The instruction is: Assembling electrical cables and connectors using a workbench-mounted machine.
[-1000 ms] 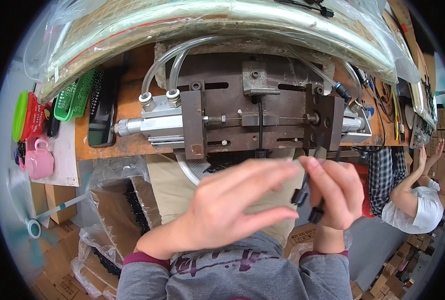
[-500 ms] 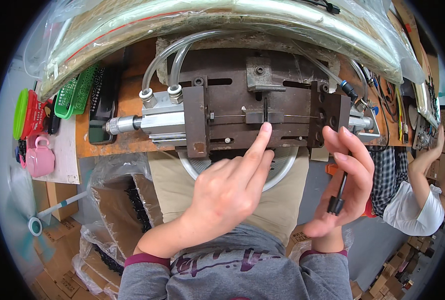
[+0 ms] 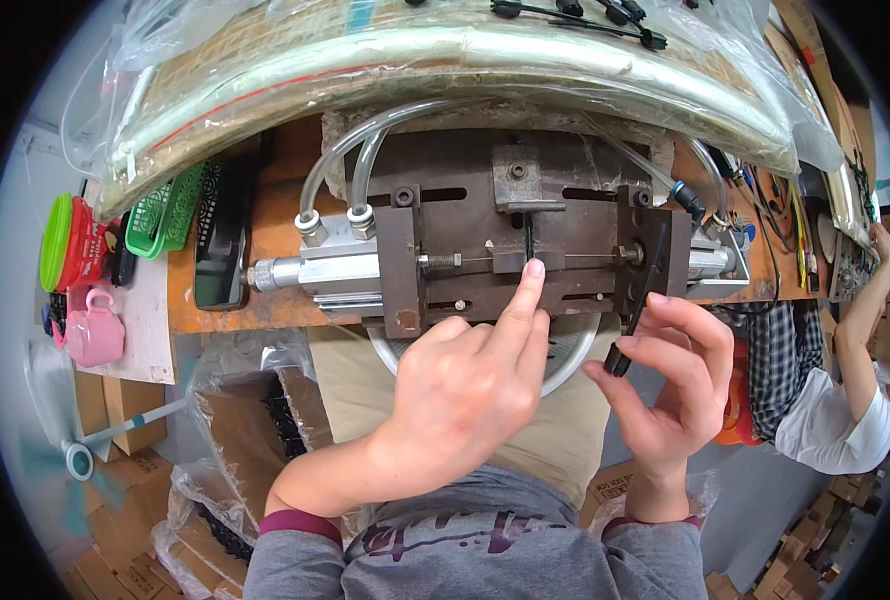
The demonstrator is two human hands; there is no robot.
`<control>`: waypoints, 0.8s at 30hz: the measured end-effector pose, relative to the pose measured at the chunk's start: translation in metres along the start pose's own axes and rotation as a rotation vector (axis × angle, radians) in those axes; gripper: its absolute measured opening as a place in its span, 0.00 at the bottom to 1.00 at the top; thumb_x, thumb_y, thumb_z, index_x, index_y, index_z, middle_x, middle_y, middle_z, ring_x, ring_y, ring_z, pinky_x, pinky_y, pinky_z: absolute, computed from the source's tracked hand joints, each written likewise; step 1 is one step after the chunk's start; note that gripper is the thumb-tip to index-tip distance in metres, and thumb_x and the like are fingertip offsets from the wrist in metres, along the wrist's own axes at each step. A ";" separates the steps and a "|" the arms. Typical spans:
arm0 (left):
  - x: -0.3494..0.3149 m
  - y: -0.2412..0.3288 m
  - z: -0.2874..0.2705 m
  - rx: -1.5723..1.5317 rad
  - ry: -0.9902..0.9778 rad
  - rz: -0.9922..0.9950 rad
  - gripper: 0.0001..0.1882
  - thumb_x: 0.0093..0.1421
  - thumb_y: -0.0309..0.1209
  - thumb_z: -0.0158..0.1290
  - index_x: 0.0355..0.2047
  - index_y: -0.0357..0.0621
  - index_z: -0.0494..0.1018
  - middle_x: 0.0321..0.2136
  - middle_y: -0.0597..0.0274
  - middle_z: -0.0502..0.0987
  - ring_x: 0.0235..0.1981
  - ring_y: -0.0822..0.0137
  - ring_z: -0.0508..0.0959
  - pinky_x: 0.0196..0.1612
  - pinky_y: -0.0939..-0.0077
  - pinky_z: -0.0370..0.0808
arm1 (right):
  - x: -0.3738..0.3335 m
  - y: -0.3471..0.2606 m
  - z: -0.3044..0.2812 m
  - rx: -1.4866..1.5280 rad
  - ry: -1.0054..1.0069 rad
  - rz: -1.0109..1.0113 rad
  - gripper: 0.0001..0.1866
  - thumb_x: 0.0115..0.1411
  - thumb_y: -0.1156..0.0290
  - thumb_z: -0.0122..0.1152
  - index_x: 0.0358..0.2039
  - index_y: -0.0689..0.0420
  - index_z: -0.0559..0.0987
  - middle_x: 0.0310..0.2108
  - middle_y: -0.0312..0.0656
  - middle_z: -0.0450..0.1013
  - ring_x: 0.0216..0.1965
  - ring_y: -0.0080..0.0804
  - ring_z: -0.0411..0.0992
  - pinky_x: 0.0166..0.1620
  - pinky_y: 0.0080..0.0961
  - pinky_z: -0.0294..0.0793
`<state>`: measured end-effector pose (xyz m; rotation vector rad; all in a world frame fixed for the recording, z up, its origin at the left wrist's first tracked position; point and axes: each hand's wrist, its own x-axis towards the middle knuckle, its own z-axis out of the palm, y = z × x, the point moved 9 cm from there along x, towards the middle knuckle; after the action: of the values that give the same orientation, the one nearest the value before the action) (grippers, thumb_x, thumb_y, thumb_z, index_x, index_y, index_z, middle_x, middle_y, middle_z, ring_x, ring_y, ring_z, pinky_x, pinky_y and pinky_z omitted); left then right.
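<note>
A dark metal press fixture [image 3: 465, 222] sits on the bench in front of me, with a silver air cylinder at each side. In its middle a thin black rod [image 3: 529, 238] lies over a small metal block [image 3: 505, 262]. My left hand [image 3: 470, 385] stretches its index finger onto the near end of that rod; its other fingers are partly bent and grip nothing. At the fixture's right front, my right hand [image 3: 680, 375] pinches a slim black plastic piece [image 3: 641, 315] between thumb and fingers, its thicker end toward me. Bolt tips point inward from both sides.
Clear hoses [image 3: 365, 150] loop behind the fixture. Farther back, a plastic-wrapped padded edge [image 3: 445, 65] bears several black pieces [image 3: 575, 15]. Green basket [image 3: 163, 215], pink cup [image 3: 95, 330] and a fan [image 3: 80, 460] stand left. Black parts fill a box below; another person [image 3: 835, 420] sits right.
My right hand has turned the black piece from hanging down to pointing up and away, and closed its fingertips on it. Both bolt tips have moved inward. My left finger stays on the rod.
</note>
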<state>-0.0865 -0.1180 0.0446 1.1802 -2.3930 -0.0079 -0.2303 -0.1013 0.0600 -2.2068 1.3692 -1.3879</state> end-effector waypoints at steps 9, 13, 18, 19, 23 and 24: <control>0.079 -0.071 -0.104 0.045 0.431 0.065 0.15 0.55 0.37 0.68 0.40 0.43 0.84 0.38 0.57 0.85 0.35 0.61 0.83 0.39 0.72 0.79 | -0.002 -0.007 0.040 -0.139 -0.203 -0.098 0.14 0.46 0.84 0.71 0.35 0.66 0.79 0.54 0.55 0.77 0.44 0.48 0.79 0.46 0.36 0.80; 0.118 -0.119 -0.089 0.240 0.253 -0.267 0.25 0.59 0.41 0.66 0.52 0.39 0.79 0.54 0.47 0.77 0.56 0.53 0.76 0.61 0.63 0.72 | -0.003 -0.014 0.063 -0.189 -0.248 -0.193 0.15 0.45 0.81 0.72 0.35 0.60 0.79 0.56 0.52 0.78 0.30 0.37 0.77 0.34 0.29 0.75; 0.153 -0.147 -0.070 0.203 0.123 -0.240 0.18 0.57 0.40 0.66 0.39 0.38 0.82 0.39 0.49 0.82 0.43 0.52 0.81 0.49 0.61 0.77 | 0.003 -0.015 0.070 -0.316 -0.239 -0.223 0.08 0.50 0.77 0.64 0.32 0.60 0.79 0.55 0.48 0.80 0.21 0.23 0.71 0.28 0.20 0.68; 0.153 -0.153 -0.066 0.160 0.105 -0.246 0.19 0.54 0.45 0.68 0.34 0.41 0.83 0.32 0.51 0.84 0.36 0.49 0.83 0.44 0.57 0.79 | 0.004 -0.014 0.070 -0.323 -0.240 -0.219 0.07 0.50 0.77 0.64 0.32 0.60 0.79 0.54 0.47 0.80 0.20 0.22 0.71 0.28 0.20 0.68; 0.143 -0.166 -0.066 0.036 0.135 -0.232 0.22 0.53 0.46 0.69 0.37 0.39 0.84 0.34 0.47 0.84 0.39 0.50 0.84 0.46 0.60 0.79 | 0.006 -0.016 0.068 -0.326 -0.232 -0.219 0.05 0.51 0.78 0.63 0.30 0.59 0.79 0.53 0.46 0.81 0.18 0.20 0.69 0.26 0.19 0.66; 0.141 -0.169 -0.067 0.027 0.134 -0.258 0.21 0.54 0.45 0.68 0.37 0.39 0.84 0.34 0.47 0.84 0.39 0.50 0.84 0.46 0.60 0.79 | 0.006 -0.016 0.068 -0.323 -0.234 -0.213 0.06 0.50 0.77 0.64 0.31 0.59 0.79 0.53 0.46 0.81 0.18 0.21 0.69 0.26 0.20 0.67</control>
<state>-0.0058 -0.3173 0.1272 1.4467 -2.1190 0.0195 -0.1663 -0.1166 0.0356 -2.6911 1.3867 -0.9760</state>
